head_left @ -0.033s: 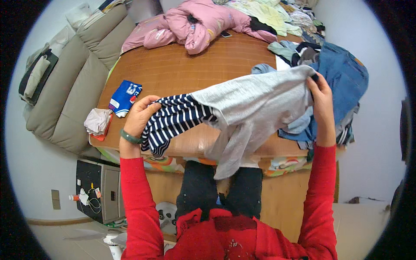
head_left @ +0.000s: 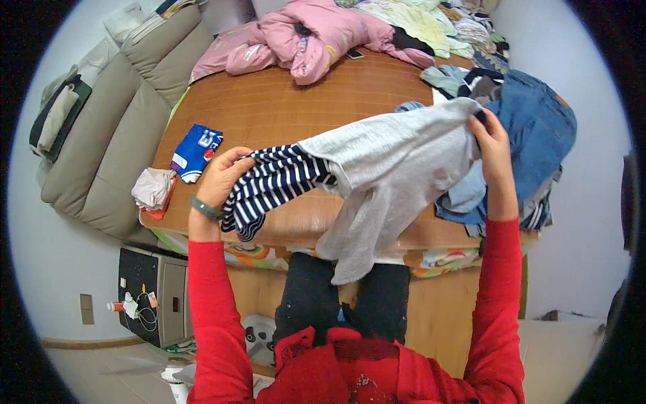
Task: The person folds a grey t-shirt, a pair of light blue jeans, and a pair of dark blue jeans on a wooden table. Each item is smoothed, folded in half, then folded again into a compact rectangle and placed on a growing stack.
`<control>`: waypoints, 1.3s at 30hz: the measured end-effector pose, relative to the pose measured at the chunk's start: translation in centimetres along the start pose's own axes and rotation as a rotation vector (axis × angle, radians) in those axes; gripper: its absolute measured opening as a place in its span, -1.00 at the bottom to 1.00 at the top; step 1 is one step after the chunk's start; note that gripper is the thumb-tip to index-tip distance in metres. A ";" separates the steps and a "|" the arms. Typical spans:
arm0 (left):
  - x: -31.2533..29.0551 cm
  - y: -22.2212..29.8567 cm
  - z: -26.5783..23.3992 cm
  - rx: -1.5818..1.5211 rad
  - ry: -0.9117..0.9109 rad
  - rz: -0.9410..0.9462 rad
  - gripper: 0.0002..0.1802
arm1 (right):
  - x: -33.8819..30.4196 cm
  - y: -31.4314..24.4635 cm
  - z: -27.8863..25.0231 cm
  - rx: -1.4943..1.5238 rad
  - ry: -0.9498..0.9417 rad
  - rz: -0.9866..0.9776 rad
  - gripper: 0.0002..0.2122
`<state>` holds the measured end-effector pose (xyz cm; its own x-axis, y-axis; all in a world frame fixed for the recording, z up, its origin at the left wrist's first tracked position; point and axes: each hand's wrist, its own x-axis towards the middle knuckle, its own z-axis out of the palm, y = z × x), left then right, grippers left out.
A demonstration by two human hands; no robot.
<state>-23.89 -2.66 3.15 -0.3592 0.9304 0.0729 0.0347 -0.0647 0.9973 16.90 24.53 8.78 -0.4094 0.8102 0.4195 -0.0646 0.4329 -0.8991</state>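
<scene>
A light grey knit garment (head_left: 397,145) with a navy-and-white striped part (head_left: 279,175) is stretched between my hands above the near edge of the bed. My left hand (head_left: 224,178), a green bangle at its wrist, is closed on the bunched striped end. Higher up, my right hand (head_left: 494,145) pinches the grey end, where a small dark patch shows by the fingertips. A loose grey flap (head_left: 356,236) hangs down from the middle, in front of my legs. Which part of a garment each end is, I cannot tell.
A folded blue garment (head_left: 197,151) and a folded pale one (head_left: 153,188) lie at the bed's left. Jeans (head_left: 538,124) and other clothes are heaped at the right. A pink padded jacket or quilt (head_left: 309,40) and a phone (head_left: 354,54) lie at the back. A grey sofa (head_left: 114,121) stands left.
My right hand and the grey end have shifted slightly left and up. The loose flap hangs a little lower. Both hands keep their hold.
</scene>
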 end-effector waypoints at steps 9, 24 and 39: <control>11.4 -20.0 -1.8 0.986 0.442 0.187 -0.69 | 9.4 24.1 17.0 -0.871 -0.157 -0.192 -0.52; 16.0 -25.0 10.8 1.067 0.456 0.025 -0.65 | -2.2 32.0 24.6 -1.104 -0.292 -0.196 -0.59; 17.5 -24.2 12.2 1.107 0.417 -0.065 -0.70 | -2.4 31.8 24.7 -1.107 -0.265 -0.183 -0.60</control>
<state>-19.70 19.60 -19.78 -0.6595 0.7175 0.2240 0.7197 0.5167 0.4638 -6.62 26.58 -23.91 -0.6628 0.6482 0.3749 0.6380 0.7510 -0.1703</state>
